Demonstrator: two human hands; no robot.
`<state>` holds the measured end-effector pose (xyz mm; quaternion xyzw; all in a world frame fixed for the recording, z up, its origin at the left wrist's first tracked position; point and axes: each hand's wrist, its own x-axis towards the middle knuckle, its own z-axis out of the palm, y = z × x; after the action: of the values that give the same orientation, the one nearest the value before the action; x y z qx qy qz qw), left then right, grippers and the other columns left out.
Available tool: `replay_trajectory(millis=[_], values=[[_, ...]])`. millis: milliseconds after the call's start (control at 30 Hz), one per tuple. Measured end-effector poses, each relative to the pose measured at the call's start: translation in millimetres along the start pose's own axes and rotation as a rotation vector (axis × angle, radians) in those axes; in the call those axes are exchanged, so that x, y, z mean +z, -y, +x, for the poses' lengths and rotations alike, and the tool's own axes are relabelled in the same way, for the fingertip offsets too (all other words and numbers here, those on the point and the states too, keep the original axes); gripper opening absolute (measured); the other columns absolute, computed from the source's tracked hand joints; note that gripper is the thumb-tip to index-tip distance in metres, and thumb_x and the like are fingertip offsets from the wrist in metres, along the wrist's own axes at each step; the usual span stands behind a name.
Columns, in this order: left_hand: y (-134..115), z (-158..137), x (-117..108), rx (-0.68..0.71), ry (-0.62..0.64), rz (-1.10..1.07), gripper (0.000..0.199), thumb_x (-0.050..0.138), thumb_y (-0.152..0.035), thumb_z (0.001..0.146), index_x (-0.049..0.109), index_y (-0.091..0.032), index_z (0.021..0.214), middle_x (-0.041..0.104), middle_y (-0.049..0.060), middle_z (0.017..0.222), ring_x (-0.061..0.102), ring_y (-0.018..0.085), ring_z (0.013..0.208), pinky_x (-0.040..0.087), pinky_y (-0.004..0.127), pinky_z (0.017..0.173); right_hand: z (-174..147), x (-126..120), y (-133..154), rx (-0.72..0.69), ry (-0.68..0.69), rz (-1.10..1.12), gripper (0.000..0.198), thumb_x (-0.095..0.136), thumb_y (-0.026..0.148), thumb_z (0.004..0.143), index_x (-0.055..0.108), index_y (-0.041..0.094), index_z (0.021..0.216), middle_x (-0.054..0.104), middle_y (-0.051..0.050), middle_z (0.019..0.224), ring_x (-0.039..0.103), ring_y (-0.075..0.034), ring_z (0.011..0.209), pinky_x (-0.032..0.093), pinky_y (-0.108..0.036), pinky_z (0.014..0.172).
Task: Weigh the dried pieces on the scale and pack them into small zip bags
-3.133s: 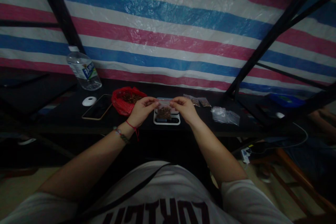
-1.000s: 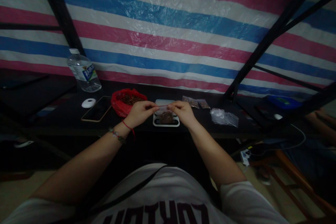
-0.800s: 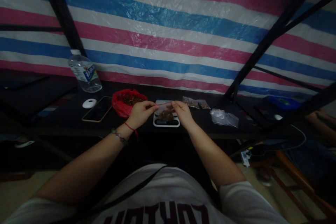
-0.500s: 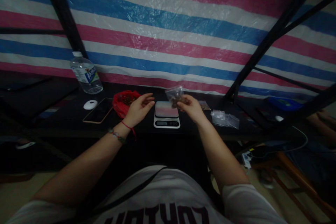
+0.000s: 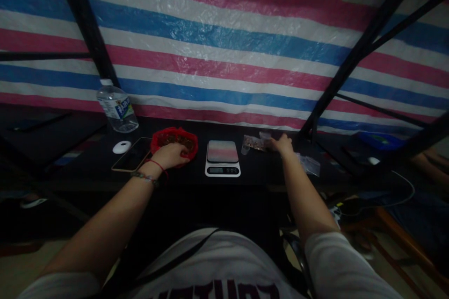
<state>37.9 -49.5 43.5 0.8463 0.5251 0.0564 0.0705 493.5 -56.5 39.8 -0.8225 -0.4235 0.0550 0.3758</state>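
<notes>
My left hand (image 5: 171, 154) reaches into the red plastic bag (image 5: 158, 136). Its fingers are curled down among small brown pieces (image 5: 175, 139), and what they grip is hidden. To the right stands a white kitchen scale (image 5: 222, 169) with a bare reddish-grey plate and a small display. My right hand (image 5: 282, 145) is low at the table, thumb and fingers apart. The thumb side touches a clear zip bag (image 5: 265, 136) lying beside another small bag of brown pieces (image 5: 253, 142). A small clear cup-like thing (image 5: 245, 150) sits in front of these bags.
Clear plastic bags (image 5: 310, 166) lie right of my right hand. At left are a phone (image 5: 131, 155), a white oval object (image 5: 121, 146) and a large clear bottle (image 5: 119, 111). Dark metal posts (image 5: 326, 88) frame the striped sheet (image 5: 217, 56) behind. A person's arm shows far right.
My left hand has moved left and down into the red bag. My right hand has carried the filled zip bag right, away from the scale, and lowered it to the table, its fingers loosening.
</notes>
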Motion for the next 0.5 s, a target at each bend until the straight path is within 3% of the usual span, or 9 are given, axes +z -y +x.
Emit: replay_trajectory(millis=[67,133,200,300,400,500], values=[[0.7,1.3,0.7,0.026,0.028,0.000,0.029,0.052,-0.037,0.074,0.073,-0.024,0.088,0.072,0.006,0.097,0.064,0.023,0.088,0.045,0.028,0.077,-7.9,10.9,3.1,-0.075,0.061,-0.056,0.076,0.061,0.047,0.076,0.040,0.004,0.135,0.046,-0.029,0.131,0.051,-0.032,0.117,0.040,-0.043,0.097],[0.5,2.4,1.6,0.069,0.026,-0.061,0.029,0.048,-0.034,0.076,0.074,-0.024,0.083,0.073,0.005,0.092,0.065,0.021,0.084,0.045,0.027,0.078,-22.1,24.9,11.8,-0.269,0.209,0.010,0.070,0.055,0.049,0.081,0.040,0.010,0.136,0.048,-0.023,0.133,0.050,-0.028,0.121,0.038,-0.041,0.101],[-1.5,2.3,2.1,0.117,-0.013,-0.166,0.030,0.048,-0.037,0.076,0.074,-0.024,0.083,0.073,0.004,0.091,0.065,0.021,0.084,0.046,0.027,0.080,-39.0,40.1,22.5,-0.468,0.364,0.073,0.068,0.060,0.047,0.078,0.042,0.015,0.136,0.051,-0.016,0.132,0.050,-0.025,0.120,0.038,-0.040,0.101],[-6.0,-1.3,-1.3,0.178,-0.038,-0.303,0.030,0.052,-0.043,0.073,0.075,-0.026,0.082,0.073,0.004,0.088,0.065,0.023,0.081,0.048,0.029,0.079,-60.4,59.8,34.6,-0.641,0.476,0.017,0.064,0.070,0.037,0.070,0.052,0.014,0.126,0.056,-0.015,0.127,0.053,-0.025,0.118,0.038,-0.040,0.101],[-3.1,-6.9,-12.1,0.199,-0.052,-0.374,0.031,0.053,-0.047,0.074,0.074,-0.026,0.080,0.072,0.003,0.087,0.065,0.023,0.080,0.049,0.029,0.078,-69.1,70.2,38.4,-0.678,0.497,-0.055,0.042,0.069,0.023,0.071,0.063,0.014,0.111,0.065,-0.014,0.113,0.060,-0.023,0.106,0.043,-0.038,0.096],[15.7,-8.7,-22.9,0.039,-0.228,-0.419,0.032,0.052,-0.046,0.076,0.073,-0.024,0.087,0.072,0.004,0.091,0.064,0.024,0.085,0.048,0.030,0.081,-66.4,70.5,41.2,-0.628,0.449,-0.048,0.036,0.068,0.022,0.072,0.064,0.015,0.107,0.068,-0.011,0.103,0.064,-0.021,0.095,0.047,-0.036,0.088]])
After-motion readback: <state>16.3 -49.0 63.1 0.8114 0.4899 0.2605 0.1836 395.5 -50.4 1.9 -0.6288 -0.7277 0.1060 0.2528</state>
